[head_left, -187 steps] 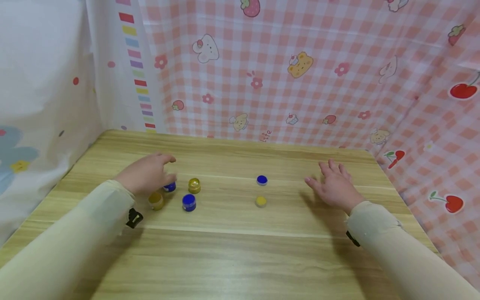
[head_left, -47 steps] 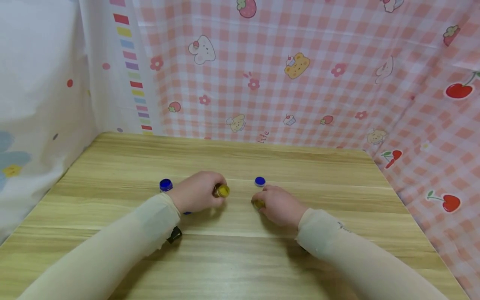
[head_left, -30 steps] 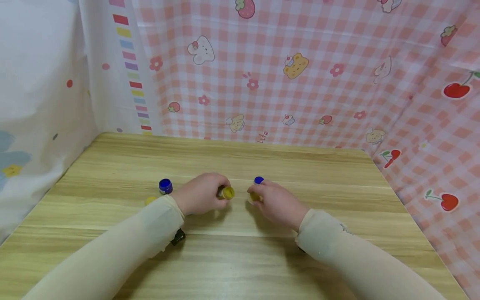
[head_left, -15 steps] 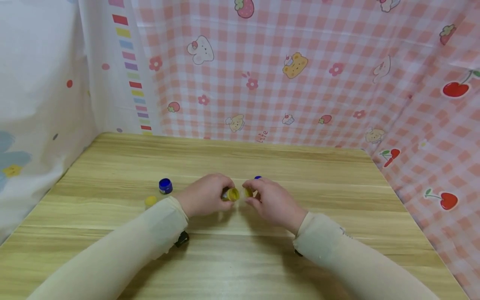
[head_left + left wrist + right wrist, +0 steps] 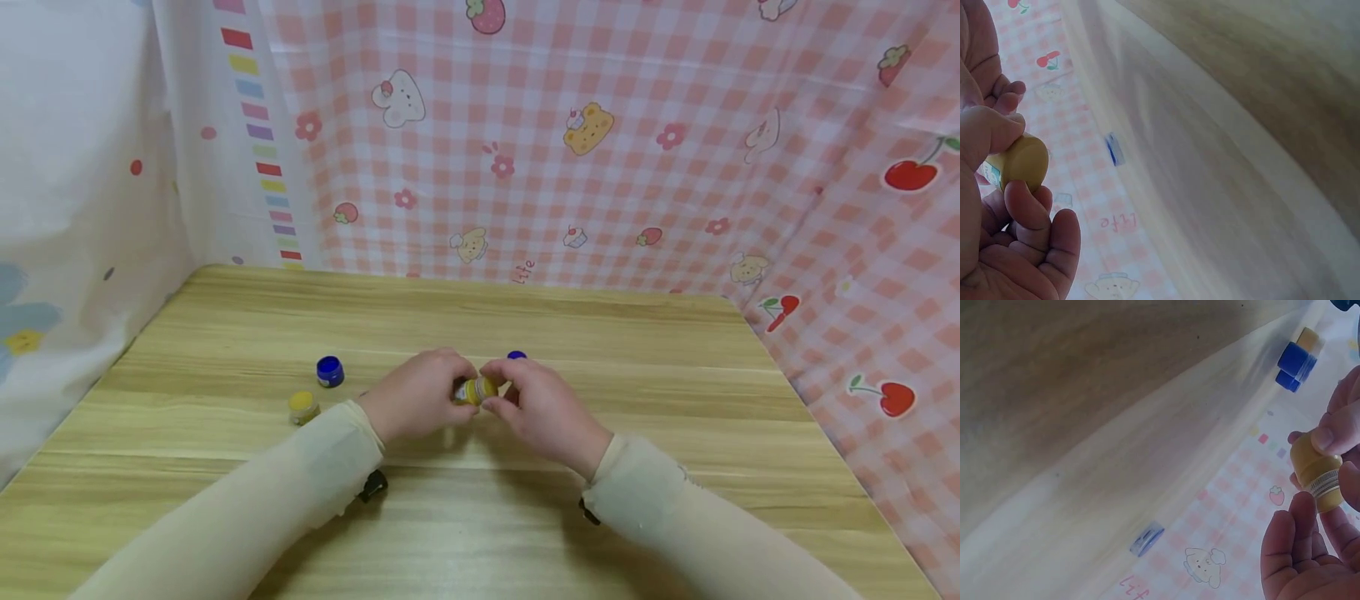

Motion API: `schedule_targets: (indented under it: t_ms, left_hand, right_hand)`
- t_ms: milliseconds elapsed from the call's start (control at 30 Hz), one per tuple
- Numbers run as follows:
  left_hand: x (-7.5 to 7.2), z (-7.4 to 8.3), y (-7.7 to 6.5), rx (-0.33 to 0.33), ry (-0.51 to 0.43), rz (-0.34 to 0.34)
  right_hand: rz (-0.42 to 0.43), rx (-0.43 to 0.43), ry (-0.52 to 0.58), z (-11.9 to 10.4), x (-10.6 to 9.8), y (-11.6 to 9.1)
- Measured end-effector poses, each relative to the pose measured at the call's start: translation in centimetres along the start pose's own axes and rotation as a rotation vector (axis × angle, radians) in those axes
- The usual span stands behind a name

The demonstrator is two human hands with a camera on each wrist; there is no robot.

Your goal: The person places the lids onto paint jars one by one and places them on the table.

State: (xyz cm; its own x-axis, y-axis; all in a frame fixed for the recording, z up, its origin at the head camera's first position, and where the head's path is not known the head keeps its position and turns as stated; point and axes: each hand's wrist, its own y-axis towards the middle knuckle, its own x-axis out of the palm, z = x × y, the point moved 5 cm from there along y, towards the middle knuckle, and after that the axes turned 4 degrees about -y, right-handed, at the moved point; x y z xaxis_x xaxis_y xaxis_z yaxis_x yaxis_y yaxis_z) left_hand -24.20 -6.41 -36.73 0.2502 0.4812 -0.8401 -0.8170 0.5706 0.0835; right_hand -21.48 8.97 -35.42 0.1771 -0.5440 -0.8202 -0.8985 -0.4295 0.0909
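Note:
Between both hands, a small yellow paint jar [image 5: 467,392] is held tilted on its side above the table, its mouth facing right. My left hand [image 5: 420,393] grips the jar body with thumb and fingers. With thumb and fingertips, my right hand [image 5: 553,414] pinches a yellow lid [image 5: 489,388] right at the jar's mouth. In the right wrist view the lid [image 5: 1330,500] sits in line with the jar [image 5: 1310,457], a barcode label showing near their join. The left wrist view shows the jar's round yellow base [image 5: 1030,161].
To the left stand an uncapped blue paint jar [image 5: 330,372] and a lidded yellow jar [image 5: 303,407]. Another blue jar [image 5: 1294,359] shows in the right wrist view, mostly hidden behind my left arm from above. A blue lid [image 5: 516,355] lies beyond my right hand.
My left hand picked up the open yellow jar and carried it right. My right hand picked up the yellow lid from the table and moved left, bringing it to the jar's mouth.

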Motion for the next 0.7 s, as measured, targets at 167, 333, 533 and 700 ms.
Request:
schedule_targets:
  t_ms: [167, 333, 533, 700]
  left_hand:
    - [0.0, 0.6, -0.1, 0.004, -0.002, 0.013]
    - [0.0, 1.1, -0.2, -0.005, -0.021, 0.032]
    - [-0.1, 1.5, -0.2, -0.036, -0.036, 0.05]
    - [-0.2, 1.7, 0.0, -0.057, -0.051, 0.046]
  right_hand:
    - [0.009, -0.01, 0.013, -0.1, 0.1, -0.2]
    - [0.017, -0.016, 0.022, 0.0, 0.1, -0.4]
    - [0.035, -0.036, 0.041, 0.0, -0.3, -0.6]
    - [0.039, -0.04, 0.06, 0.2, -0.6, -0.5]
